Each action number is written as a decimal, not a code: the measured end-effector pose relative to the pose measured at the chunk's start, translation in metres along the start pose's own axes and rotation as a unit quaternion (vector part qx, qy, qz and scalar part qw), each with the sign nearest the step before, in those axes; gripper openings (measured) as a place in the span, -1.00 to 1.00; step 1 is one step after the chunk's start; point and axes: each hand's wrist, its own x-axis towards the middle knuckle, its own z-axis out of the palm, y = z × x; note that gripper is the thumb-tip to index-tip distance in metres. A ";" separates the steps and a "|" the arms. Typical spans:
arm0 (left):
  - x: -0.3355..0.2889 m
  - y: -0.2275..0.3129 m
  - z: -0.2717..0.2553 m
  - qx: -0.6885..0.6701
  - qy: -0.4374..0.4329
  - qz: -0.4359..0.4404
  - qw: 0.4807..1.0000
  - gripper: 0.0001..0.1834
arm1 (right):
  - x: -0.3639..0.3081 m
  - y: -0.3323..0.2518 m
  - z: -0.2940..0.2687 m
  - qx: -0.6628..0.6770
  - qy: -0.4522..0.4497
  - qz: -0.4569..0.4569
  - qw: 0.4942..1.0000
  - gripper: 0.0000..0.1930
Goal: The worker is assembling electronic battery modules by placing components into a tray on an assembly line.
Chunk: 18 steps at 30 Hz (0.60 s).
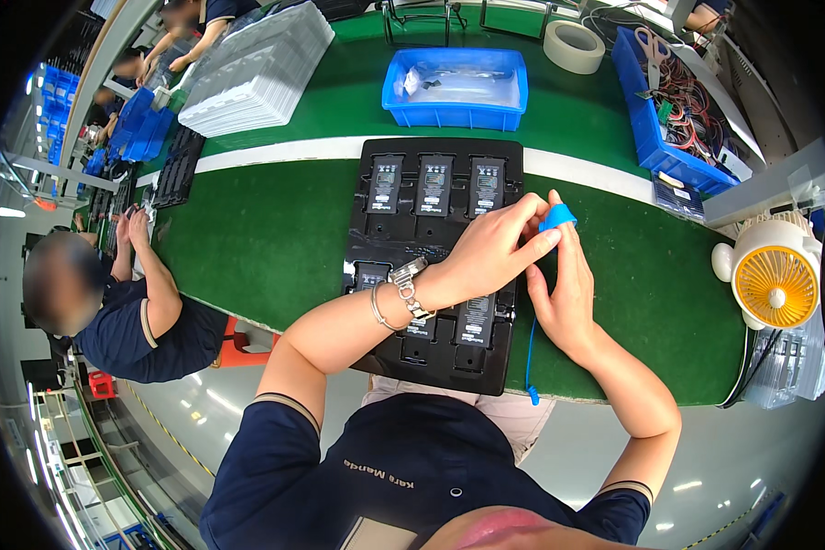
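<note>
My left hand (493,249), with a metal watch and bangle on its wrist, reaches across the black tray to the fingertips of my right hand (566,298). A blue band (557,217) sits around the upper fingers of my right hand. The thumb and fingers of my left hand pinch at it. My right hand's fingers point up, stretched out, with the thumb apart. A thin blue cord (530,357) hangs below my right hand; its link to the band is hidden. Flat black batteries (433,186) lie in slots of the black tray (367,240), partly covered by my left forearm.
Beyond the tray stands a blue bin (454,116) with clear plastic inside. A tape roll (574,46), a blue bin (646,137) of wires with scissors (653,53), and a small fan (775,275) are on the right. Stacked white trays (257,78) stand far left; a person (147,312) sits at left.
</note>
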 end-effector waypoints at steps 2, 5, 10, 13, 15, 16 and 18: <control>0.000 -0.001 0.000 -0.008 -0.003 0.008 1.000 -0.67 | 0.000 0.001 0.000 0.010 -0.002 0.008 1.000 -0.23; 0.002 -0.003 0.000 0.022 0.008 0.042 0.999 -0.68 | 0.000 0.002 0.000 0.004 -0.007 0.006 1.000 -0.23; 0.001 0.000 -0.002 0.018 0.002 0.027 0.999 -0.68 | 0.002 0.002 0.001 -0.003 -0.004 0.004 1.000 -0.24; 0.000 0.007 -0.003 0.011 -0.012 0.012 1.000 -0.68 | 0.003 0.003 0.000 -0.002 -0.002 0.005 1.000 -0.25; 0.000 0.007 -0.003 0.002 -0.023 -0.001 1.000 -0.68 | 0.004 0.002 -0.001 0.034 -0.008 0.037 0.999 -0.24; 0.000 0.004 -0.002 0.018 -0.033 0.010 0.999 -0.69 | 0.005 0.002 -0.001 0.072 -0.014 0.068 0.995 -0.24; 0.000 0.006 0.000 0.047 -0.030 0.019 0.998 -0.73 | 0.004 0.002 0.000 0.083 -0.025 0.090 0.992 -0.24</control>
